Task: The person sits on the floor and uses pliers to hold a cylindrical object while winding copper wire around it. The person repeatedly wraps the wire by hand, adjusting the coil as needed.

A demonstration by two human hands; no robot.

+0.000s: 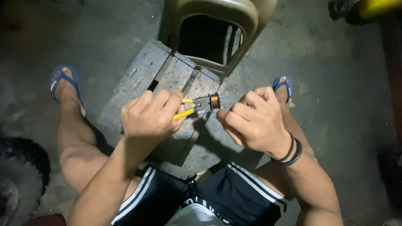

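Hands at a wooden block [142, 75] — seen from above

Left hand [150, 117] squeezes yellow-handled pliers [193, 105] clamping a small copper coil [215, 101]; right hand [255, 121] curls just beside the coil.

Yellow-handled pliers [193, 106], copper-orange coil [215, 101], blue sandals [63, 79], white-striped black shorts [234, 196].

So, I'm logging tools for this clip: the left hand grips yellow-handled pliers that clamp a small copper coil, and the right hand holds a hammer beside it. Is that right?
Not quite. The head view shows no hammer: the right hand is curled beside the copper coil, with no tool visible in it. The rest stands: the left hand grips yellow-handled pliers clamping the coil.
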